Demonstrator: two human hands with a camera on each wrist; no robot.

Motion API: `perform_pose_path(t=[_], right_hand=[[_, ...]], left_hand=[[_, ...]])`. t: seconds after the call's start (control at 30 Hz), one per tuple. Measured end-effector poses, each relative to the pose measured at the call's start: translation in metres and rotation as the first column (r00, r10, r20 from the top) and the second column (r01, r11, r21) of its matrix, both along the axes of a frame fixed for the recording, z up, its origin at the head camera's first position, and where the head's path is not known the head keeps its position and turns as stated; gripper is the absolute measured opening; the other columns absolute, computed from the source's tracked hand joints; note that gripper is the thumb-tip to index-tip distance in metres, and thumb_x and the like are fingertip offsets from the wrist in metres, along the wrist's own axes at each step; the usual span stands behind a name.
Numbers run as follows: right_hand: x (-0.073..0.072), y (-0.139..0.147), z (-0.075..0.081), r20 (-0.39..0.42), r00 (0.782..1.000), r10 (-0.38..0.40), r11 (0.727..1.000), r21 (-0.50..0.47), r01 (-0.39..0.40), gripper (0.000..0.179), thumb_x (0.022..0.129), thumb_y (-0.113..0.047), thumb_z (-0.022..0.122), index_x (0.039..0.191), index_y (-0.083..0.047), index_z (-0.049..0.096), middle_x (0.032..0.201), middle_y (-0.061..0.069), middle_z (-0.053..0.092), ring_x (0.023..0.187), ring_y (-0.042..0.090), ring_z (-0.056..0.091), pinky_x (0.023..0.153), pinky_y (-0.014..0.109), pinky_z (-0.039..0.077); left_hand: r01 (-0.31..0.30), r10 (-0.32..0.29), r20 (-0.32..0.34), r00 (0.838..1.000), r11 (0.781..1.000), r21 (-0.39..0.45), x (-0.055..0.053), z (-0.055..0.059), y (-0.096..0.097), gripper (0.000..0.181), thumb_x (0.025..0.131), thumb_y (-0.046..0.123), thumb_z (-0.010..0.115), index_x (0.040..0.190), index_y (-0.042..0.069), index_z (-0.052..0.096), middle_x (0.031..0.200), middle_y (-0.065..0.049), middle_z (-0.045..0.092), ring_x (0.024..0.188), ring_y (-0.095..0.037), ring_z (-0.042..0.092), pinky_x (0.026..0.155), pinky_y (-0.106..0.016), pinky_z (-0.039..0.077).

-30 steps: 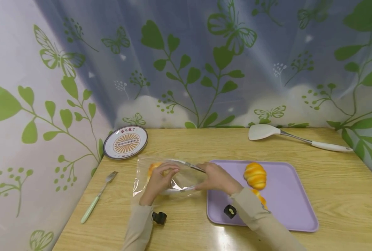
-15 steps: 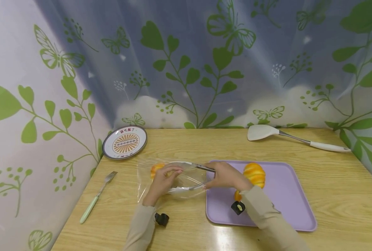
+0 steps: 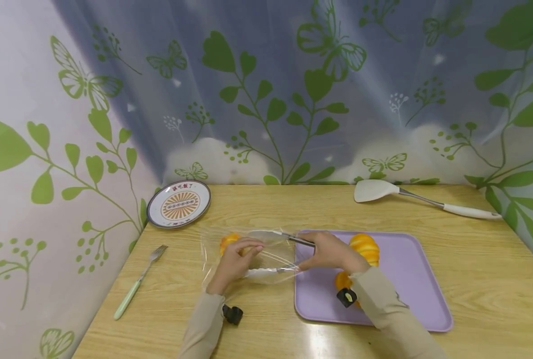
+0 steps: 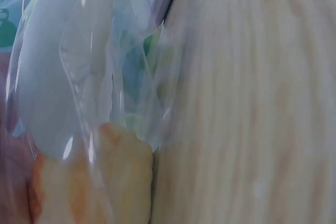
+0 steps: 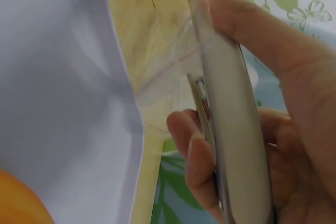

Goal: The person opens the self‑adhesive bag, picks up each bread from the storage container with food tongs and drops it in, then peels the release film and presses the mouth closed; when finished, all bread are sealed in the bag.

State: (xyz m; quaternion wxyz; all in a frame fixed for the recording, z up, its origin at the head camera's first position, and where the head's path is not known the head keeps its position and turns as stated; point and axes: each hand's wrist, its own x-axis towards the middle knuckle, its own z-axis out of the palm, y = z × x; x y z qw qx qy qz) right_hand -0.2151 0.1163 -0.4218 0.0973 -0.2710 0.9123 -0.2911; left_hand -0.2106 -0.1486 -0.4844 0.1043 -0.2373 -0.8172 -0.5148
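My right hand (image 3: 331,252) grips a pair of tongs (image 5: 231,103) with metal arms, over the tray's left edge. Spread apart, the tongs' white heads reach into a clear plastic bag (image 3: 209,257). Inside the bag is a golden-brown bread roll (image 3: 228,243); in the left wrist view one white head lies right by the bread (image 4: 110,177), and whether they touch I cannot tell. My left hand (image 3: 235,262) pinches the near side of the bag around its mouth.
A purple tray (image 3: 414,294) at the right carries a yellow croissant (image 3: 366,247) and another bread piece (image 3: 342,280), partly behind my right sleeve. A plate (image 3: 179,203), a fork (image 3: 140,281) and a white spatula (image 3: 423,198) lie around on the wooden table.
My right hand has drawn the tongs rightward, toward the tray. The left hand, the bag and the bread in it have shifted slightly right too.
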Motion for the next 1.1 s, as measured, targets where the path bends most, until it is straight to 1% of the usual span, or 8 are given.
perform_pose_path(t=[0.23,0.33,0.47,0.6,0.7,0.8,0.97,1.1], right_hand=[[0.008,-0.007,0.001,0.023,0.998,-0.054,0.998,0.018,0.054,0.089,0.069,-0.037,0.088,0.137,0.007,0.051,0.140,0.022,0.054,0.129,0.039,0.051,0.107,0.051,0.043],[0.007,-0.005,0.003,-0.003,0.999,-0.052,0.998,0.041,0.052,0.089,0.068,-0.037,0.089,0.137,0.005,0.051,0.140,0.022,0.055,0.129,0.039,0.052,0.107,0.051,0.044],[0.003,0.002,0.005,-0.009,1.000,-0.018,0.999,0.048,0.019,0.089,0.067,-0.034,0.090,0.137,0.005,0.051,0.130,0.021,0.061,0.098,0.033,0.066,0.093,0.046,0.053],[-0.002,0.010,0.009,0.000,1.000,0.021,0.998,0.062,-0.021,0.087,0.068,-0.036,0.088,0.137,0.003,0.053,0.120,0.020,0.066,0.072,0.021,0.061,0.079,0.039,0.055],[-0.004,0.020,0.015,0.021,0.999,0.028,0.997,0.065,-0.030,0.081,0.070,-0.037,0.087,0.134,0.001,0.056,0.119,0.018,0.067,0.072,0.013,0.056,0.074,0.033,0.053],[-0.002,0.032,0.020,0.042,0.999,0.032,0.998,0.056,-0.035,0.074,0.073,-0.033,0.086,0.132,0.001,0.058,0.111,0.017,0.068,0.065,0.013,0.051,0.064,0.028,0.047],[0.006,0.045,0.022,0.016,1.000,-0.014,0.998,0.068,0.013,0.074,0.075,-0.037,0.084,0.132,0.002,0.058,0.110,0.015,0.069,0.073,0.015,0.060,0.064,0.029,0.050],[0.014,0.046,0.018,0.023,0.998,-0.056,0.998,0.034,0.055,0.075,0.075,-0.039,0.083,0.131,0.003,0.058,0.111,0.017,0.069,0.063,0.011,0.052,0.061,0.025,0.046]], left_hand=[[0.039,-0.041,0.122,0.992,0.999,0.021,-0.001,0.007,-0.011,0.014,0.091,0.005,0.066,0.099,-0.004,0.074,0.107,-0.018,0.073,0.105,-0.021,0.067,0.098,-0.025,0.050],[0.078,-0.084,0.118,0.990,0.996,0.050,-0.006,0.003,-0.014,0.014,0.091,0.005,0.066,0.096,-0.005,0.074,0.105,-0.019,0.073,0.104,-0.019,0.067,0.098,-0.024,0.049],[0.107,-0.114,0.093,0.989,0.991,0.075,-0.008,0.001,-0.012,0.012,0.089,0.002,0.068,0.093,-0.008,0.073,0.103,-0.022,0.072,0.105,-0.019,0.067,0.099,-0.026,0.050],[0.120,-0.126,0.073,0.989,0.989,0.081,-0.009,-0.001,-0.012,0.011,0.088,-0.001,0.068,0.093,-0.010,0.072,0.101,-0.024,0.072,0.102,-0.009,0.065,0.097,-0.024,0.050],[0.123,-0.127,0.073,0.989,0.990,0.062,-0.010,0.001,-0.011,0.011,0.087,-0.004,0.067,0.093,-0.012,0.072,0.100,-0.025,0.072,0.099,-0.005,0.064,0.095,-0.024,0.051],[0.121,-0.122,0.095,0.988,0.992,0.020,-0.010,0.006,-0.012,0.011,0.087,-0.006,0.066,0.094,-0.013,0.071,0.101,-0.026,0.071,0.101,-0.013,0.065,0.096,-0.026,0.051],[0.129,-0.120,0.153,0.981,0.990,-0.051,-0.011,0.014,-0.016,0.013,0.088,-0.004,0.066,0.097,-0.012,0.071,0.106,-0.027,0.070,0.104,-0.021,0.065,0.097,-0.027,0.049],[0.146,-0.137,0.160,0.978,0.988,-0.051,-0.015,0.011,-0.019,0.013,0.089,-0.002,0.066,0.096,-0.010,0.072,0.106,-0.027,0.070,0.103,-0.018,0.065,0.096,-0.027,0.050]])
